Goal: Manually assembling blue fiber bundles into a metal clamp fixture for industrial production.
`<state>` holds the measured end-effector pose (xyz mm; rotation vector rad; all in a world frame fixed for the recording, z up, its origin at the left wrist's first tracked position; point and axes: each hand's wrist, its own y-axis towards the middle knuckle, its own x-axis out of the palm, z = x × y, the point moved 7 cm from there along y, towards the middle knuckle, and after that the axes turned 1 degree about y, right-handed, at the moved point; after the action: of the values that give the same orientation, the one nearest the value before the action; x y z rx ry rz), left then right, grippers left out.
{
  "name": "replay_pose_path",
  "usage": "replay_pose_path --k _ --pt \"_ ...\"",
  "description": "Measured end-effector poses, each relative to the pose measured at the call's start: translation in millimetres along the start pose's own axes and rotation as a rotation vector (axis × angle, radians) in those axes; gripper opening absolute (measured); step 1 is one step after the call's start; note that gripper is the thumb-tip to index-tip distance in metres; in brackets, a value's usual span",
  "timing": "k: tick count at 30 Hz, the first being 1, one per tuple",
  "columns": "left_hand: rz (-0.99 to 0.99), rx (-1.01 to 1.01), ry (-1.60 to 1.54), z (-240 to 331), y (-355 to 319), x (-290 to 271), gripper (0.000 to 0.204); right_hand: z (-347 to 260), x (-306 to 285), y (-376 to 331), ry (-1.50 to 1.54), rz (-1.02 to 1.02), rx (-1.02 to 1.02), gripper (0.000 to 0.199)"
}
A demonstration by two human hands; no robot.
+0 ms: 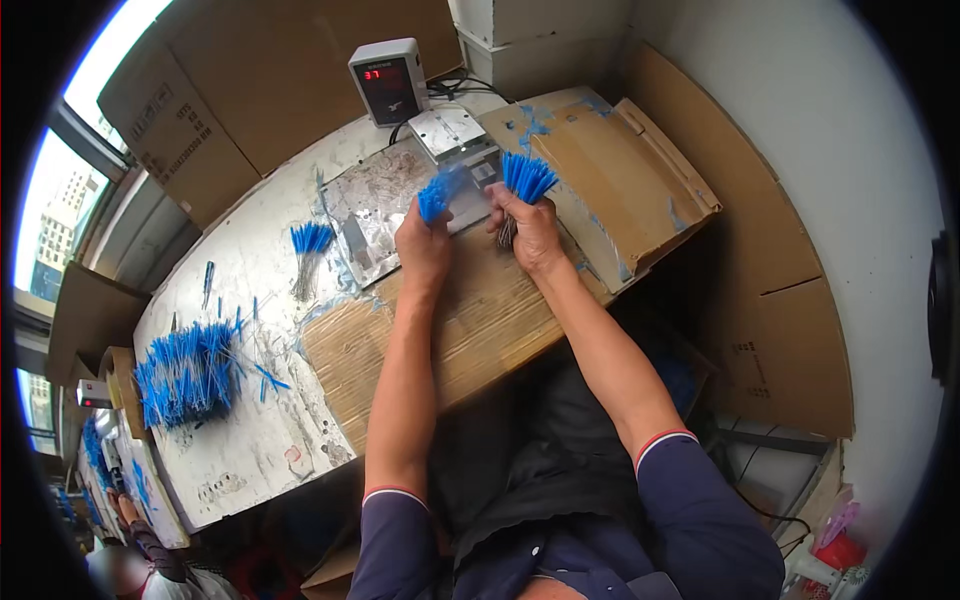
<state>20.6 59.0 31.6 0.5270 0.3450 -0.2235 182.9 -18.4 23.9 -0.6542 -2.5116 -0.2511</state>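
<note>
My left hand (424, 245) is closed round a bundle of thin blue-tipped pieces (434, 200), whose upper part is smeared by motion. Just to its right, my right hand (533, 238) grips a second bundle of blue-tipped pieces (528, 177). Blue ends fan out above the fist, and thin silvery stems show below. Both bundles are held over the front of the bench, near a small device with a metal top plate (447, 130). Fingers and palms hide the middle of each bundle.
A display box with red digits (388, 85) stands at the back. A smaller blue-tipped bunch (309, 240) and a large pile (187, 372) lie on the left of the bench (270, 455). Cardboard (600, 165) covers the right side. Another person's hand (127, 510) shows far left.
</note>
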Motion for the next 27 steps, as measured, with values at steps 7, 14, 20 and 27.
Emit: replay_pose_path --k 7,14,20,27 --pt "0.055 -0.375 -0.631 -6.0 -2.9 -5.3 0.011 7.6 29.9 -14.1 -0.091 -0.159 0.262 0.019" --pt "0.0 -0.462 -0.767 -1.5 2.3 -12.5 0.021 21.8 36.9 -17.8 -0.131 -0.201 0.365 0.019" --pt "-0.063 -0.48 -0.735 -12.7 -0.8 -7.3 0.028 24.6 35.8 -22.2 -0.181 -0.173 0.346 0.017" --pt "-0.104 -0.535 -0.748 -11.3 -3.3 -5.3 0.014 25.4 29.7 -24.8 -0.137 -0.137 0.351 0.015"
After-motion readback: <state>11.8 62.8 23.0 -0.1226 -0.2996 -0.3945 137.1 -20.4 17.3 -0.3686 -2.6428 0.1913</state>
